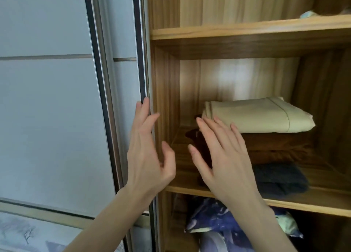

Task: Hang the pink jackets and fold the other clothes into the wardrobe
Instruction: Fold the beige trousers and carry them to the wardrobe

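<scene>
Both hands are hanging spread and holding nothing: left hand (150,153) touching the sliding door's edge (141,62), right hand (222,157) hovering before the folded clothes (266,117) on the wardrobe shelf (313,204).

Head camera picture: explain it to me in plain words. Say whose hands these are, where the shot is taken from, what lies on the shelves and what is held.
No machine here: a person wears a camera on the head, looking forward and down at their own bare hands. The left hand reaches the edge of the sliding door, fingers straight. The right hand is open before the middle shelf, holding nothing. On that shelf a beige folded cloth lies on a brown folded one, with a dark knit piece in front. Blue patterned fabric is stuffed in the compartment below.
</scene>
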